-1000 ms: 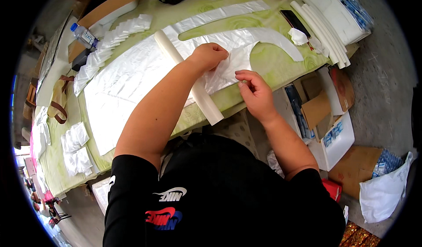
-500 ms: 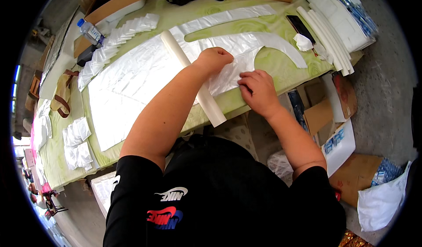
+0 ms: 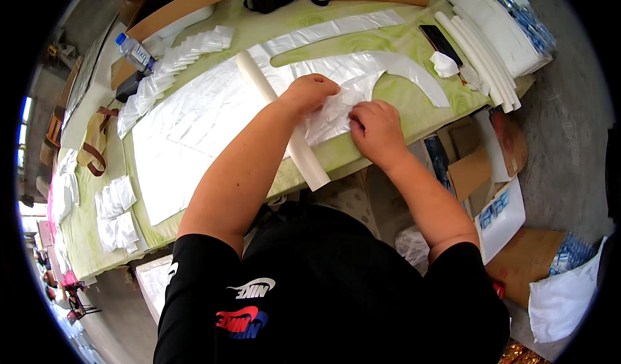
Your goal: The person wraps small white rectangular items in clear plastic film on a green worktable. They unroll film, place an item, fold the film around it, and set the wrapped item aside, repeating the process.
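A thin white plastic apron [image 3: 187,128] lies spread over the table, its curved straps reaching right. Across it rests a long white tube [image 3: 257,79], passing under my left forearm. My left hand [image 3: 310,94] is closed on crumpled film just right of the tube; its fingertips are partly hidden. Close by on the right, my right hand [image 3: 378,128] pinches the near edge of the same film with curled fingers. The film between the two hands is wrinkled and slightly raised.
Folded white plastic packets [image 3: 152,82] line the far left, beside a water bottle [image 3: 134,52]. More packets [image 3: 116,212] lie near left. A phone [image 3: 441,44], crumpled white tissue [image 3: 444,65] and several white tubes [image 3: 482,60] sit at right. Cardboard boxes [image 3: 471,170] stand below the table's right edge.
Both hands have shifted slightly left. The film between them is more bunched, and the tube's near end has moved a little left.
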`<state>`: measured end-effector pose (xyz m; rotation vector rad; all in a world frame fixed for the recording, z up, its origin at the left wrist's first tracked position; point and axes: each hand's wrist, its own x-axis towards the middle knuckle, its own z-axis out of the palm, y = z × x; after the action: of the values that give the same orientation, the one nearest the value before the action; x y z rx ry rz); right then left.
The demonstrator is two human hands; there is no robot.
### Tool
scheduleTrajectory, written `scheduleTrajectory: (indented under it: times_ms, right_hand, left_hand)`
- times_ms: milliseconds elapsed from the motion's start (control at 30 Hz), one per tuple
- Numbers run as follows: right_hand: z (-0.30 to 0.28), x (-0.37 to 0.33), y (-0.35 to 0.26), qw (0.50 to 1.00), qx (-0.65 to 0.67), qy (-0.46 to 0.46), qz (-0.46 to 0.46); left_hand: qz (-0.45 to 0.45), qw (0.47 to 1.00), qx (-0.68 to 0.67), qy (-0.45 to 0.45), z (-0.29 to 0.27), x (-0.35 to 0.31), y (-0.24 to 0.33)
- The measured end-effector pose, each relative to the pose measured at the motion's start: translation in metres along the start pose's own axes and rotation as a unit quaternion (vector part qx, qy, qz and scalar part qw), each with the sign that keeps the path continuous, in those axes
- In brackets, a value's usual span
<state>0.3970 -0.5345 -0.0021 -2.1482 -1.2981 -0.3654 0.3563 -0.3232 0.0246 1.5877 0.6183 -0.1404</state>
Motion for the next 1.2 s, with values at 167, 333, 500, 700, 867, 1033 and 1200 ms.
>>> scheduleTrajectory:
  times_ms: [167,333,500,700,867,1033,1200]
  right_hand:
    - [-0.017,0.005,-0.026,0.996,0.049,0.03,-0.072]
    - [0.02,0.029,-0.008,0.989,0.13,-0.036,0.059]
    - [0.027,0.08,0.056,0.942,0.12,0.107,0.293]
    - [0.039,0.079,0.054,0.98,0.043,0.125,-0.151]
    - [0.036,0.078,0.03,0.978,0.168,0.049,-0.118]
    - [0.05,0.071,0.056,0.984,0.117,0.002,-0.136]
    - [0.058,0.071,0.087,0.986,0.028,0.165,0.019]
  left_hand:
    - [-0.028,0.997,-0.075,0.017,0.001,-0.005,0.004]
    - [-0.057,0.992,-0.112,-0.001,-0.005,-0.001,0.001]
    - [-0.028,0.999,0.01,0.02,0.006,-0.006,0.005]
    - [0.105,0.989,-0.031,0.101,0.027,-0.013,0.022]
    - [0.064,0.969,-0.235,0.041,0.023,0.004,0.019]
    - [0.113,0.959,-0.245,0.085,0.007,-0.009,0.028]
    - [0.162,0.915,-0.352,0.116,-0.052,-0.073,0.034]
